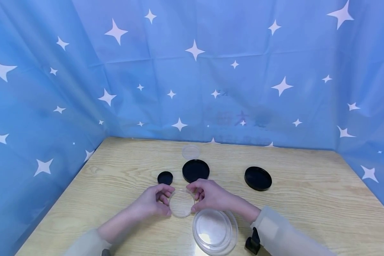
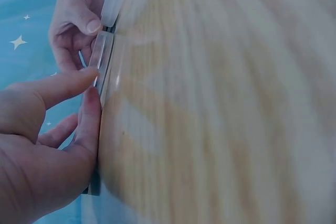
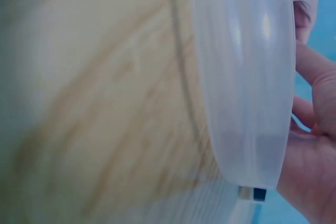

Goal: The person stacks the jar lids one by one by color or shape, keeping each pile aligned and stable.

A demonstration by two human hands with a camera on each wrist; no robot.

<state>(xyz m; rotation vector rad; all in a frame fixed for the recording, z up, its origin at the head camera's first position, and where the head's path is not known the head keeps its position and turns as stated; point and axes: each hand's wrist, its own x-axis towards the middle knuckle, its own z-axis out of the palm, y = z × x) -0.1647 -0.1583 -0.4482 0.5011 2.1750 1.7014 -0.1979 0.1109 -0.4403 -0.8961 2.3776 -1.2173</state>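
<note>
A clear, shallow round dish (image 1: 181, 203) lies flat at the middle of the table between my two hands. My left hand (image 1: 156, 201) holds its left edge with thumb and fingers; in the left wrist view the thumb and a finger meet at the clear rim (image 2: 102, 51). My right hand (image 1: 211, 195) holds the opposite edge with curled fingers and thumb. Just below the right hand sits a stack of clear round lids (image 1: 212, 233), which fills much of the right wrist view as frosted rims (image 3: 247, 77) and partly hides that hand.
Behind the hands are a small black round lid (image 1: 165, 178) and a larger one (image 1: 196, 170). Another black lid (image 1: 257, 178) lies to the right. A clear disc (image 1: 190, 152) is near the table's back edge. A blue starry curtain (image 1: 192, 78) surrounds the wooden table (image 1: 307, 199).
</note>
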